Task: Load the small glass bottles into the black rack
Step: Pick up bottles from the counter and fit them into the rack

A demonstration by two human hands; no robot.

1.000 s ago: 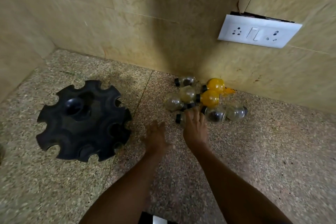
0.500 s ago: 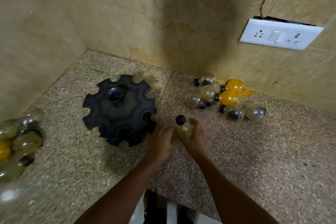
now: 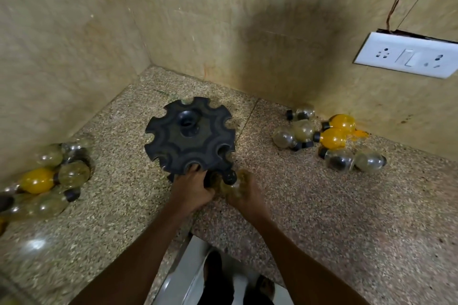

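Note:
The black round rack, with notched slots around its rim, stands on the speckled stone counter. My left hand grips the rack's near edge. My right hand holds a small glass bottle with a black cap, upright, just right of the rack's near rim. Several more bottles, some clear and two filled yellow, lie in a pile at the back right by the wall. Another pile of bottles lies at the far left.
Tiled walls close the counter at the back and left, meeting in a corner behind the rack. A white switch and socket plate sits on the right wall. The counter's front edge runs below my forearms, with the floor beneath.
My right hand picked a bottle from the right pile and carried it left to the rack. My left hand moved onto the rack's near edge. The view panned left, revealing the left pile.

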